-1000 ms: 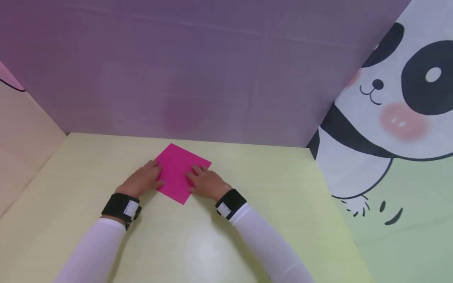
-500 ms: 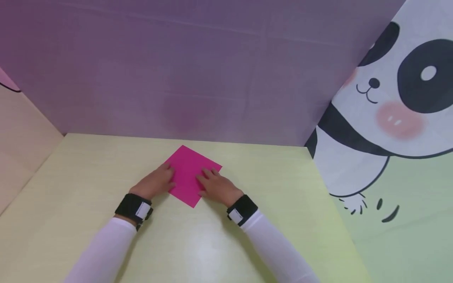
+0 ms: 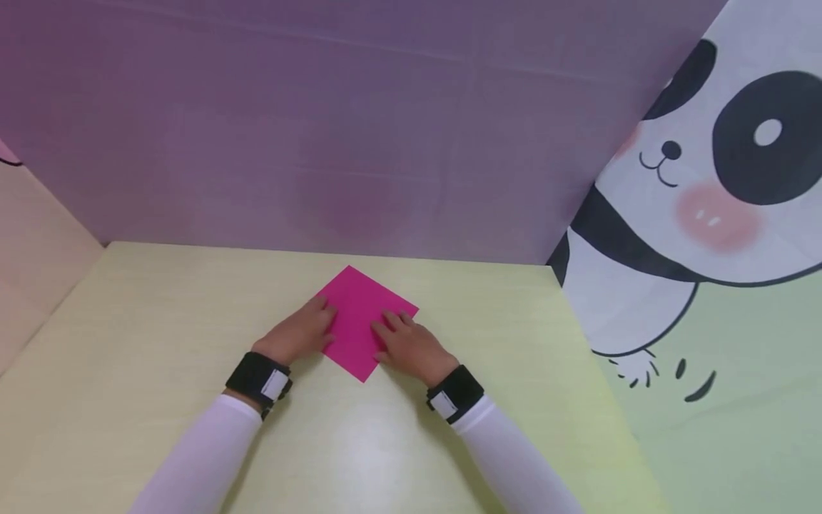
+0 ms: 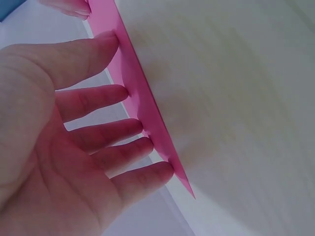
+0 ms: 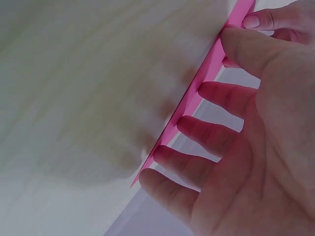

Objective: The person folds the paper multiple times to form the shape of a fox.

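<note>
A square sheet of bright pink paper (image 3: 353, 321) lies flat on the pale table, one corner pointing toward the person. My left hand (image 3: 298, 334) rests on its left side, thumb and fingertips on the sheet. On the right side my right hand (image 3: 414, 348) touches it the same way, fingers spread. In the left wrist view, extended fingertips press along the pink paper (image 4: 147, 105). The right wrist view likewise has the fingers of the right hand (image 5: 236, 142) stretched out, their tips on the sheet.
The light wooden table (image 3: 160, 300) ends at a purple cloth backdrop (image 3: 321, 143). A panda-printed cloth (image 3: 642, 307) hangs along the right side. At the left is a pale pinkish panel (image 3: 32, 271). Black straps (image 3: 257, 378) circle both wrists over white sleeves.
In the head view, both hands and the paper have shifted steadily to the right and slightly nearer. The backdrop has drifted a little left. The fingers keep the same hold on the sheet.
</note>
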A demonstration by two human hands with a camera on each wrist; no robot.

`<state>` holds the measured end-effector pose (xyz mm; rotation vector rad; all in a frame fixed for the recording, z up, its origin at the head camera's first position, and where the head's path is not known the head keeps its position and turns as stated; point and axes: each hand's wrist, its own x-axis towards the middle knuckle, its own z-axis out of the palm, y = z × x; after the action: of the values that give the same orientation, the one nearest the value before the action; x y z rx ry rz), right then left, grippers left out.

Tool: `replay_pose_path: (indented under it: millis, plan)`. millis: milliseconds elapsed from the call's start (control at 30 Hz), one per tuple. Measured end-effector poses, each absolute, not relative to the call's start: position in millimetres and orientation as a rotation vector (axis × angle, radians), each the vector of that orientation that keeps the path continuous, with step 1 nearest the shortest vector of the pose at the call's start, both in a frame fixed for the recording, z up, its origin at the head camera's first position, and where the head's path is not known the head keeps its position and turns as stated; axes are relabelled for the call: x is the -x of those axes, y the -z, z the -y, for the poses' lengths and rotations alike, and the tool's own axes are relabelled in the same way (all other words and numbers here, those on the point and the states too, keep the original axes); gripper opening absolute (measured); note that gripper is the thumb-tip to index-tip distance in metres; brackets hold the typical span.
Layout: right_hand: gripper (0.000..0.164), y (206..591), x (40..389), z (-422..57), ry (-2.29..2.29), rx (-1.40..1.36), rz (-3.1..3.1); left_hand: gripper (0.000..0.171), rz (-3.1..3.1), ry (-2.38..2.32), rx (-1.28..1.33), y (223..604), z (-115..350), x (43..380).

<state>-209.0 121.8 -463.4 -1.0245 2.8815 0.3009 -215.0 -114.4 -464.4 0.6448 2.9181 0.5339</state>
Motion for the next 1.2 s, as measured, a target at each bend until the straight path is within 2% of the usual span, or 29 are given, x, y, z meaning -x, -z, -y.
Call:
replay_pose_path:
  millis: [233,467,567,700,867,1033,1200]
  plan:
    - [0.067,457.5,205.9,-129.5,-0.255,1.077,-2.933,0.045,-2.912,-0.538,-0.635,462.7,112.0,215.5]
    - [0.033,449.2,193.2,-132.2,-0.254,1.412,-3.022,0.039,-2.939,-0.496,-0.653,461.6,111.1,217.8]
    - [0.027,450.8,189.4,-130.2,-0.297,1.467,-3.011,0.041,-2.943,-0.497,-0.655,461.6,111.1,218.6]
    - [0.032,456.3,187.2,-130.0,-0.352,1.463,-2.974,0.043,-2.94,-0.492,-0.631,461.7,110.3,222.8]
    - [0.039,460.5,186.8,-130.8,-0.377,1.44,-2.973,0.035,-2.999,-0.525,-0.527,457.6,107.8,241.3]
    - [0.038,461.1,185.0,-129.1,-0.293,1.379,-2.974,0.028,-3.004,-0.561,-0.436,458.0,100.4,259.9]
    - [0.034,461.2,181.0,-127.7,-0.215,1.342,-2.975,0.019,-2.957,-0.56,-0.361,459.0,86.1,262.2]
